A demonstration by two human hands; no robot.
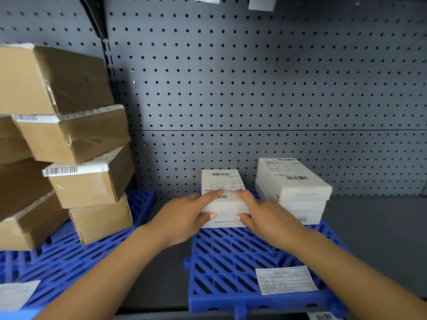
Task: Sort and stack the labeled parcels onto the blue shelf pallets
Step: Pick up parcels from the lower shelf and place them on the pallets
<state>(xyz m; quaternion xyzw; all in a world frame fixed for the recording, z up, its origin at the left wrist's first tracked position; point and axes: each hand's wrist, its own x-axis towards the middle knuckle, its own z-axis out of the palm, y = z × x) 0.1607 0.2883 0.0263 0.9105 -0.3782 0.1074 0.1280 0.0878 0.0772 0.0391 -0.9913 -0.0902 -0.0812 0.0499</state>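
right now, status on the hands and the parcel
Left hand, right hand grip white parcel. Parcel on right pallet. White stack just right of it; nothing blocking.

Cardboard boxes (69, 135) left of white parcels (292, 188) on pallets (231, 262).

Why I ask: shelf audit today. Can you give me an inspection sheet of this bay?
Surface: grey shelf deck carrying two blue pallets: left pallet, right pallet.
Job's things: white parcel at the back of the right pallet; white stack to its right; brown boxes piled unevenly on the left pallet.
Clutter: form sheet on the right pallet's front; white paper on the left pallet.
Grips: left hand and right hand both hold the white parcel's front corners.
Cables: nothing seen.
Surroundings: grey pegboard wall; white tags at top.
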